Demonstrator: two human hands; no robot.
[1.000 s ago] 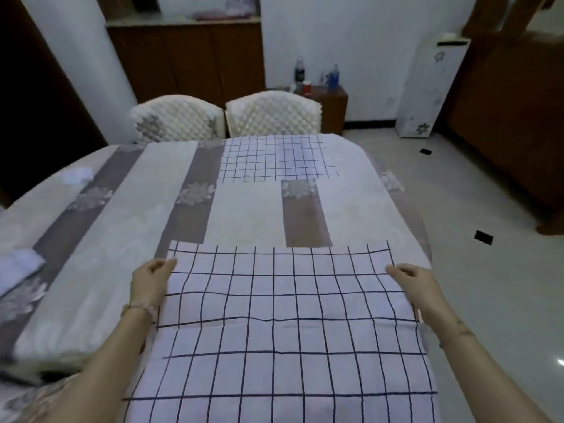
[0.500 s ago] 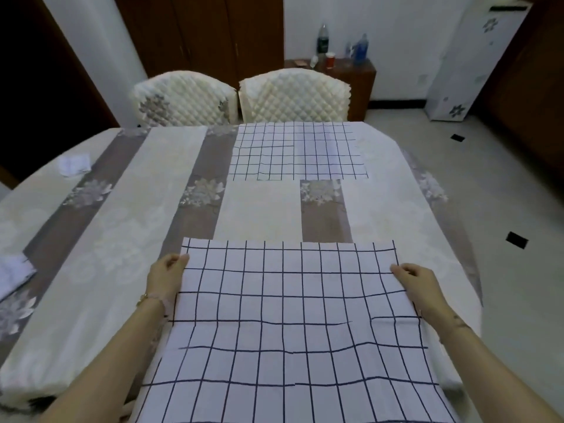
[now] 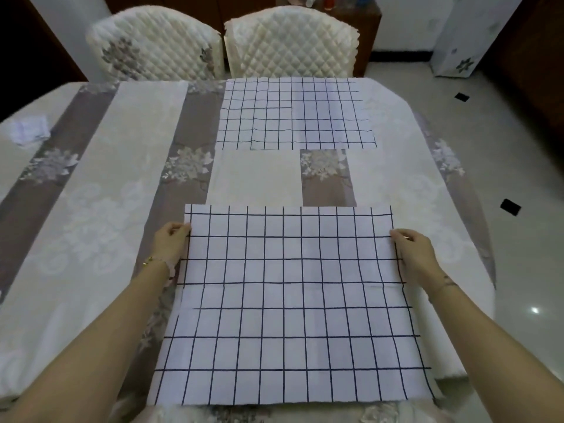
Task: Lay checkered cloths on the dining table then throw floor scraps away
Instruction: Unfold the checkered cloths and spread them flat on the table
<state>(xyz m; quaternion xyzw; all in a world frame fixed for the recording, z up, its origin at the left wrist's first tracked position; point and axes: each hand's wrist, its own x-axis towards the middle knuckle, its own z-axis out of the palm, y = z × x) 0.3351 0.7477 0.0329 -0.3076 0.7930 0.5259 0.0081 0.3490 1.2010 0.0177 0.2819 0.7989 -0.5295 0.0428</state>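
Square grid-lined cloth [image 3: 290, 300] now lies flatter, both hands pinching its edges

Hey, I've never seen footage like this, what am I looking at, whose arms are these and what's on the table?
No machine here: a camera on a person's head looks down at their own bare arms. The left hand and right hand each pinch a side edge of the near checkered cloth, spread flat on the dining table. A second checkered cloth lies at the far side, before two quilted chairs. Small dark scraps lie on the floor at right.
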